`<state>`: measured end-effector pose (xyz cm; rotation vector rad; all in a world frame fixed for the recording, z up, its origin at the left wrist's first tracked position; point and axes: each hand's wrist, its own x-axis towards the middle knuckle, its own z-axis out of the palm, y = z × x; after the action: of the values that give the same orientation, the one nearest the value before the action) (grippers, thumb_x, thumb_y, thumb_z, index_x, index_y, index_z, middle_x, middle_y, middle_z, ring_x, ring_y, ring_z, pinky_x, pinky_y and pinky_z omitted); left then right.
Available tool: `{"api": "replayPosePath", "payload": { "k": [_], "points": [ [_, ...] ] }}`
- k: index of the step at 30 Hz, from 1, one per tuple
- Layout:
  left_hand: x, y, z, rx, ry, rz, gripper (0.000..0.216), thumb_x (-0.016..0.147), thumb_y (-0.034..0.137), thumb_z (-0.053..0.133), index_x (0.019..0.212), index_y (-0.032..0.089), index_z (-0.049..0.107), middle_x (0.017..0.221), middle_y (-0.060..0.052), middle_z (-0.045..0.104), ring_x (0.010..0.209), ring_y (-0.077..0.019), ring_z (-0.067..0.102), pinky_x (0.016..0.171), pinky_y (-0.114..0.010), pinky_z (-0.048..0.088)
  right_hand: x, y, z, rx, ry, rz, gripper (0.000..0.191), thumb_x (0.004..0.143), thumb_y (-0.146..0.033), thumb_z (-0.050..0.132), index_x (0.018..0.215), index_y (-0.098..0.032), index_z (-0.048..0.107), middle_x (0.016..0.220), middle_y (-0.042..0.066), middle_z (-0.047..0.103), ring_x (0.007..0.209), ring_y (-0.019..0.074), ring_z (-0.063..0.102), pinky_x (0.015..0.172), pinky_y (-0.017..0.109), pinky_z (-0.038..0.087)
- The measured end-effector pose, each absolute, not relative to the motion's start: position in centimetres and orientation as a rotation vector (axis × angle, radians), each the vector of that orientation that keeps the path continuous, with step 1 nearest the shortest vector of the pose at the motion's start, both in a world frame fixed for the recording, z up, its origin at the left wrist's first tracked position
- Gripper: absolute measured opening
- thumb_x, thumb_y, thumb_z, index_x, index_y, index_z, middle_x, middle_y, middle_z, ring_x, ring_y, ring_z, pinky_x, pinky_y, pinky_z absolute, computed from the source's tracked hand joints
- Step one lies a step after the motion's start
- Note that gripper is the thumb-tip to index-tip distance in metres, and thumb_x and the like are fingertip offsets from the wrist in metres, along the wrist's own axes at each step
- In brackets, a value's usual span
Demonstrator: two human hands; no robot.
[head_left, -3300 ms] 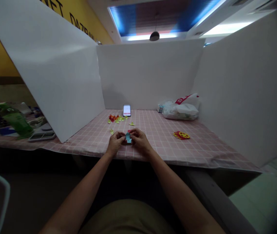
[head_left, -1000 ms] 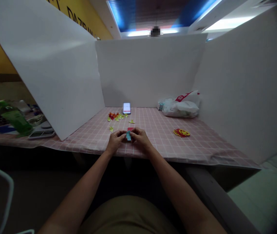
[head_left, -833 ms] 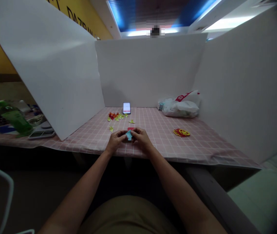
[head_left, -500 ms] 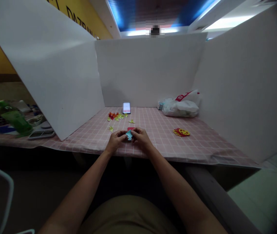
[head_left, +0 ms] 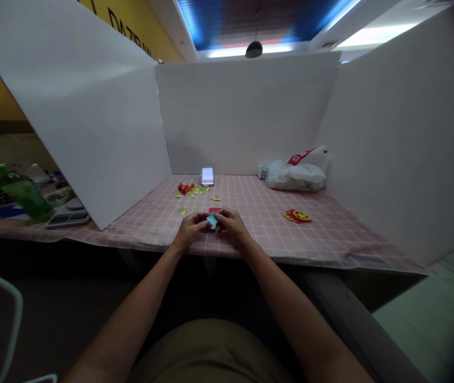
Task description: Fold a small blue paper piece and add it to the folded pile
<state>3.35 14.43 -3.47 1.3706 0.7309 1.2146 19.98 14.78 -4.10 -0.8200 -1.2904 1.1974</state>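
A small piece of light blue folded paper [head_left: 212, 219] is held between both hands above the near part of the table. My left hand [head_left: 190, 230] pinches its left side, fingers closed. On the other side, my right hand [head_left: 230, 222] grips the paper between thumb and fingers. Just behind the hands lies something flat and red [head_left: 214, 210], partly hidden by them. Beyond it, yellow folded paper pieces [head_left: 216, 198] are scattered, and a cluster of red and orange folded paper [head_left: 186, 189] sits to their left.
A lit phone [head_left: 207, 176] stands upright at the back. Red and yellow cut-out shapes [head_left: 297, 215] lie to the right, with a white plastic bag [head_left: 298, 175] behind. White panels [head_left: 246, 117] enclose the checked tablecloth [head_left: 258, 242]. A green bottle [head_left: 27, 194] and a scale [head_left: 68, 218] are at left.
The blue paper is turned slightly between my fingers. Both hands stay in nearly the same place, and the things on the table have not moved.
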Motion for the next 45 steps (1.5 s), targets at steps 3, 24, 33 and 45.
{"api": "replayPosePath", "payload": {
  "k": [3, 24, 33, 45],
  "points": [
    [3.4, 14.4, -3.4, 1.372, 0.727, 1.218, 0.033, 0.066, 0.028, 0.082, 0.093, 0.014, 0.072, 0.085, -0.004, 0.074, 0.073, -0.0161, 0.069, 0.077, -0.034, 0.057, 20.0, 14.7, -4.0, -0.818, -1.281, 1.210, 0.026, 0.075, -0.041, 0.072, 0.073, -0.018, 0.058, 0.059, -0.002, 0.059, 0.045, 0.0097, 0.050, 0.043, 0.022, 0.038],
    [3.5, 14.9, -4.1, 1.329, 0.783, 1.268, 0.028, 0.066, 0.028, 0.080, 0.086, 0.012, 0.068, 0.078, -0.003, 0.073, 0.069, -0.0173, 0.070, 0.073, -0.032, 0.057, 19.8, 14.6, -3.8, -0.772, -1.340, 1.160, 0.028, 0.076, -0.043, 0.072, 0.072, -0.018, 0.060, 0.063, -0.002, 0.060, 0.054, 0.0111, 0.053, 0.051, 0.024, 0.044],
    [3.3, 15.1, -4.4, 1.238, 0.791, 1.353, 0.025, 0.066, 0.027, 0.078, 0.084, 0.014, 0.066, 0.071, -0.001, 0.070, 0.063, -0.0153, 0.067, 0.068, -0.031, 0.057, 19.8, 14.6, -3.8, -0.693, -1.425, 1.182, 0.024, 0.074, -0.037, 0.076, 0.084, -0.018, 0.066, 0.077, 0.000, 0.063, 0.065, 0.0121, 0.057, 0.061, 0.025, 0.046],
    [3.4, 15.2, -4.6, 1.234, 0.756, 1.338, 0.028, 0.067, 0.030, 0.080, 0.085, 0.013, 0.065, 0.073, -0.001, 0.071, 0.064, -0.0163, 0.069, 0.069, -0.033, 0.059, 19.9, 15.0, -3.9, -0.705, -1.473, 1.125, 0.026, 0.076, -0.041, 0.075, 0.081, -0.018, 0.066, 0.076, 0.000, 0.064, 0.067, 0.0132, 0.057, 0.062, 0.025, 0.046]
  ]
}}
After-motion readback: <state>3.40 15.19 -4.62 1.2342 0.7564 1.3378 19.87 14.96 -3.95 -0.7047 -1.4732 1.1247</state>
